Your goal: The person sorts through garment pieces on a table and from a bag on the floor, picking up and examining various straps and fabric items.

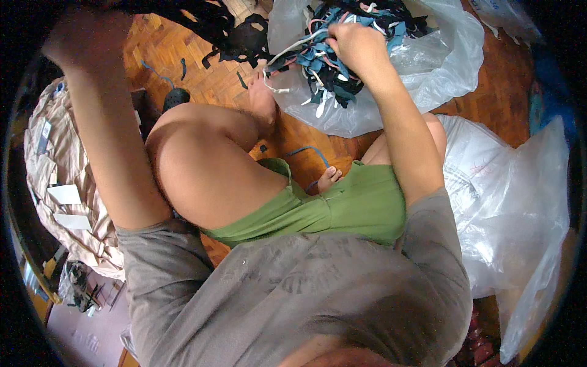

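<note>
Right hand in clear scrap bag

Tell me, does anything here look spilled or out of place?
Yes. A few fabric strips lie loose on the wooden floor, outside the clear plastic bag of scraps that the right hand digs into.

Ahead-right: your right hand in scrap strips, inside bag.
Ahead-left: scrap pile on floor.
Right: 2nd bag beside you.
</note>
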